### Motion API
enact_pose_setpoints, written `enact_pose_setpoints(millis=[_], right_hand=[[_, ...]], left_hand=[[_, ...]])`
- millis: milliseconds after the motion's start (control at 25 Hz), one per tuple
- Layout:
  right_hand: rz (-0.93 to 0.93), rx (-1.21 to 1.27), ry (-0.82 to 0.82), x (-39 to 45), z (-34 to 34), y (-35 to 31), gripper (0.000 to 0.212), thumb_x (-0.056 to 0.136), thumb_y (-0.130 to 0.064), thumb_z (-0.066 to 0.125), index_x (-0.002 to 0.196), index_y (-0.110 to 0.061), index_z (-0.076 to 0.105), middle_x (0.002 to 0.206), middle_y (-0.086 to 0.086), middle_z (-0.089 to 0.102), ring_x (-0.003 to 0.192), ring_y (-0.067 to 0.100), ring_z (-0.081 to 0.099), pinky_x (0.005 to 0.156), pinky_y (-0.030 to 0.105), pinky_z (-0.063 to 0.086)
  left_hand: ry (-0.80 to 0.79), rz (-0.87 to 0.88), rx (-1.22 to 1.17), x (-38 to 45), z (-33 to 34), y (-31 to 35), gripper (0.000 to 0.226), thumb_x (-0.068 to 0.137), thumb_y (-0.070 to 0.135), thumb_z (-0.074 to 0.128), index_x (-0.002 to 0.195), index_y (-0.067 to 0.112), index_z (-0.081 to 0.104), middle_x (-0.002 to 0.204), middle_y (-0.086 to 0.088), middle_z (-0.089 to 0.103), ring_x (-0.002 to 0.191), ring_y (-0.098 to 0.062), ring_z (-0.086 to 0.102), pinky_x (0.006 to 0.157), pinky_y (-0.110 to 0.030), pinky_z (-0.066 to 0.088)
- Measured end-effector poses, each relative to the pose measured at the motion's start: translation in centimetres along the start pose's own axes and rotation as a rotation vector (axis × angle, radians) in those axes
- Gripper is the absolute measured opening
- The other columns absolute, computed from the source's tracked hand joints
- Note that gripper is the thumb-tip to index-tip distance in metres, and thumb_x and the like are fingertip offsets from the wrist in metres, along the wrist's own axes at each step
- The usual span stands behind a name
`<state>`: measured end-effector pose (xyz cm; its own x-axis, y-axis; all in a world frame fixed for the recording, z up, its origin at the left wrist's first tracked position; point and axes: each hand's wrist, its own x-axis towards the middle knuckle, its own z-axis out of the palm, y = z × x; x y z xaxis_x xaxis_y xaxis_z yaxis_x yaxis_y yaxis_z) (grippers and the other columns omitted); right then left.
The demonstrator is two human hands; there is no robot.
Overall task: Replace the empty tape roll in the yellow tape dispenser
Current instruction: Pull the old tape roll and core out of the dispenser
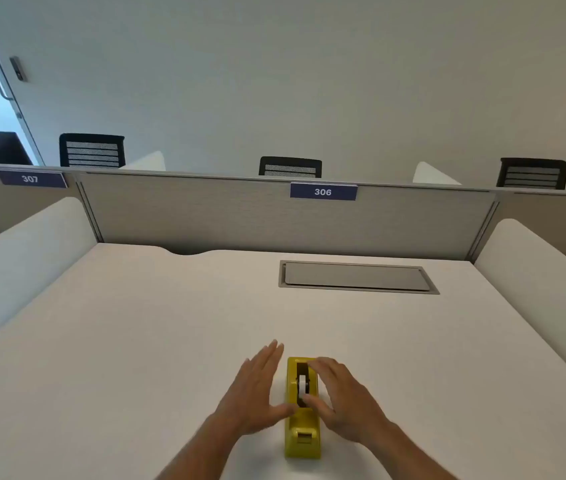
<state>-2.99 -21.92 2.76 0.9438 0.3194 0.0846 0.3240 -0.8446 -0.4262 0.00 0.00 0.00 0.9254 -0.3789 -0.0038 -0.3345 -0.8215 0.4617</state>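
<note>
Both forearms bare, coming in from bottom edge and converging toward centre. Left hand (257,389): flat and open, palm facing inward to the right, fingers straight, together, pointing fwd; thumb stretched out to the right. Right hand (340,400): palm down, fingers curled fwd and slightly spread, thumb tucked in to the left, wrist angled inward. The two thumbs are near each other; can't tell if the right hand grips anything.

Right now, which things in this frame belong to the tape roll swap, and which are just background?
Part of the job:
- yellow tape dispenser
- roll seated in it
- left hand, open beside it
- right hand, fingers at the roll

Background:
- desk
- cable hatch
- label 306
- chairs
</note>
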Motion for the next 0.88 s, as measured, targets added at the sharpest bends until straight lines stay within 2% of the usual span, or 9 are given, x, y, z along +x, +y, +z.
enact_pose_setpoints(millis=[120, 240, 400, 680, 880], right_hand=[[-0.009, -0.002, -0.005, 0.2, 0.4, 0.1, 0.063, 0.093, -0.056, 0.047, 0.147, -0.028, 0.033, 0.151, -0.01, 0.034, 0.135, 0.007, 0.033, 0.107, 0.025, 0.04], [-0.007, -0.014, 0.012, 0.7, 0.5, -0.1, 0.064, 0.09, -0.057, 0.05, 0.145, -0.028, 0.037, 0.144, -0.01, 0.04, 0.129, 0.008, 0.039, 0.102, 0.024, 0.044], [0.015, -0.051, -0.004, 1.4, 0.4, -0.2, 0.064, 0.087, -0.059, 0.054, 0.143, -0.032, 0.041, 0.136, -0.009, 0.042, 0.12, 0.01, 0.044, 0.095, 0.026, 0.048], [0.053, -0.036, -0.02, 2.2, 0.2, -0.4, 0.053, 0.08, -0.056, 0.061, 0.128, -0.034, 0.058, 0.127, -0.01, 0.044, 0.11, 0.01, 0.049, 0.085, 0.022, 0.051], [0.062, 0.026, -0.007, 2.7, 0.3, -0.6, 0.045, 0.077, -0.047, 0.066, 0.12, -0.033, 0.062, 0.122, -0.012, 0.047, 0.106, 0.007, 0.051, 0.082, 0.024, 0.053]], left_hand=[[-0.053, -0.006, -0.027, -0.3, 1.1, 0.7, 0.112, 0.069, 0.086, 0.051, 0.153, 0.039, -0.007, 0.162, 0.02, -0.011, 0.152, -0.007, -0.004, 0.124, -0.038, 0.008], [-0.028, -0.034, -0.094, -0.3, 1.6, 1.5, 0.118, 0.063, 0.09, 0.051, 0.155, 0.036, 0.0, 0.165, 0.017, 0.0, 0.151, -0.006, 0.002, 0.124, -0.036, 0.013], [-0.03, -0.032, -0.107, 0.0, 1.2, 1.7, 0.113, 0.066, 0.082, 0.057, 0.156, 0.032, 0.009, 0.165, 0.013, 0.008, 0.151, -0.009, 0.009, 0.122, -0.031, 0.014], [-0.045, -0.058, -0.097, 0.2, 0.8, 1.9, 0.114, 0.066, 0.076, 0.068, 0.155, 0.033, 0.012, 0.164, 0.017, 0.011, 0.149, -0.006, 0.018, 0.12, -0.031, 0.024], [-0.066, -0.084, -0.087, 0.4, 0.6, 2.0, 0.115, 0.064, 0.076, 0.07, 0.155, 0.035, 0.013, 0.164, 0.019, 0.012, 0.148, -0.007, 0.019, 0.118, -0.033, 0.027]])
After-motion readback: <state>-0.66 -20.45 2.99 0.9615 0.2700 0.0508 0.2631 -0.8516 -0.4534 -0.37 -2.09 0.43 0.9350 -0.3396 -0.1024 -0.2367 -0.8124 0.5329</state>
